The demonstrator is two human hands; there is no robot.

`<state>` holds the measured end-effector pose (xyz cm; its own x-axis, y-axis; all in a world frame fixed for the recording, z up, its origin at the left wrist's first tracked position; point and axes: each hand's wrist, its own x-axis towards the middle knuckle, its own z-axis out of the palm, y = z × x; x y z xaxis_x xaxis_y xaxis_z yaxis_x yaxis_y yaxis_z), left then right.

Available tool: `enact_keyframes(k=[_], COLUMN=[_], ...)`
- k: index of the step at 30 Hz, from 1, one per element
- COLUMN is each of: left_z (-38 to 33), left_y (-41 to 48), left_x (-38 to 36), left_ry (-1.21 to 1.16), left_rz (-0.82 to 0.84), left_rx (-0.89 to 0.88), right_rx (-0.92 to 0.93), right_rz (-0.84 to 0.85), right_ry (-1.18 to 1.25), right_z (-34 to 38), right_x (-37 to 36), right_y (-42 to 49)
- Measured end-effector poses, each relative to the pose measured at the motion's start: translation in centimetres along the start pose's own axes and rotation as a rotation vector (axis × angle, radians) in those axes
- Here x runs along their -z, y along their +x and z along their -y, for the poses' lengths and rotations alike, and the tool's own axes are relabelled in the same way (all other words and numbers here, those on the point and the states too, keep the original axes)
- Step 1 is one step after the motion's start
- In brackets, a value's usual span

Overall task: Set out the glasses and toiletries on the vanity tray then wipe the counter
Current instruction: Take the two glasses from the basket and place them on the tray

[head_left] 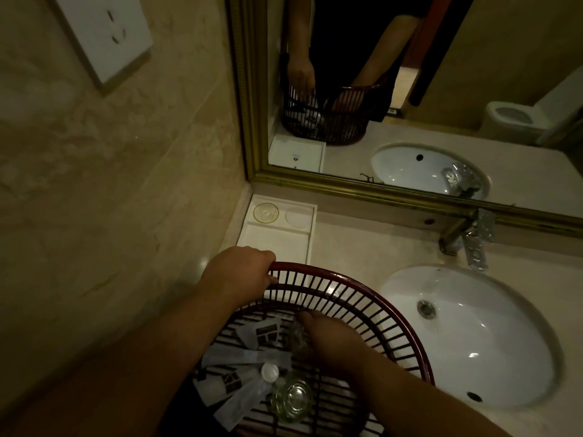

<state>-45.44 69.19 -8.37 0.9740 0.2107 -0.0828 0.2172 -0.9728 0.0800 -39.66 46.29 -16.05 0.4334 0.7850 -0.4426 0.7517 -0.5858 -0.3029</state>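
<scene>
The left hand [241, 272] grips the basket [347, 279] rim near the desk's [362, 244] front-left corner. The right hand [331, 340] reaches inside beside a clear glass [296, 337]; whether it holds anything is unclear.

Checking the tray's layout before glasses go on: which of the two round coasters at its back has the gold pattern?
The left coaster, in the back left corner of the tray. It bears a gold ringed emblem; the right coaster is plain white.

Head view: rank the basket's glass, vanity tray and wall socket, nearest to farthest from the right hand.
1. Glass, in the basket beside the right hand.
2. Vanity tray, on the counter beyond the basket.
3. Wall socket, high on the left wall.
</scene>
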Motion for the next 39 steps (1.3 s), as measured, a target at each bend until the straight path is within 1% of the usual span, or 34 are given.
enact_keyframes(k=[3, 6, 13, 16, 18, 21, 25, 27, 28, 30, 32, 36, 39], left_z=[-0.1, -0.1, -0.2, -0.1, 0.0, 0.0, -0.1, -0.3, -0.3, -0.4, -0.4, -0.2, -0.2], left_y=[-0.1, -0.1, 0.2, 0.3, 0.3, 0.2, 0.3, 0.4, 0.4, 0.3, 0.2, 0.0, 0.0], left_x=[0.1, 0.3, 0.6, 0.4, 0.2, 0.2, 0.6, 0.9, 1.0, 1.2, 1.2, 0.7, 0.3], left_ry=[-0.019, -0.012, -0.015, -0.011, -0.010, -0.016, -0.021, -0.029, -0.030, -0.029, -0.029, -0.055, -0.052], left_rz=[0.006, 0.011, 0.031, 0.020, 0.012, 0.011, 0.035, 0.064, 0.071, 0.069, 0.054, 0.005, -0.001], left_rx=[-0.001, 0.003, 0.014, 0.014, 0.010, 0.014, 0.033, 0.047, 0.050, 0.045, 0.027, 0.038, 0.019], right_rx=[0.026, -0.010, -0.161, -0.193, -0.201, -0.179, -0.102, -0.061, -0.038, 0.003, 0.041, 0.078, 0.044], right_rz=[-0.073, -0.121, -0.126, -0.152, -0.151, -0.093, 0.089, 0.163, 0.172, 0.132, 0.071, -0.087, -0.236], right_ry=[0.026, 0.119, 0.589, 0.731, 0.869, 1.203, 1.679, 1.834, 1.886, 1.926, 1.895, 1.707, 1.525], right_z=[0.5, 1.0, 1.5, 1.9, 2.3, 2.2, 2.5, 3.0, 3.2, 3.4, 3.4, 2.3, 1.3], right_x=[0.3, 0.8, 4.6, 7.0, 8.5, 10.4, 11.9, 12.1, 12.1, 12.2, 13.0, 17.0, 20.3], right_y=[-0.3, -0.8, -2.9, -4.6, -5.6, -6.8, -7.9, -8.0, -7.8, -7.2, -6.3, -3.9, -0.6])
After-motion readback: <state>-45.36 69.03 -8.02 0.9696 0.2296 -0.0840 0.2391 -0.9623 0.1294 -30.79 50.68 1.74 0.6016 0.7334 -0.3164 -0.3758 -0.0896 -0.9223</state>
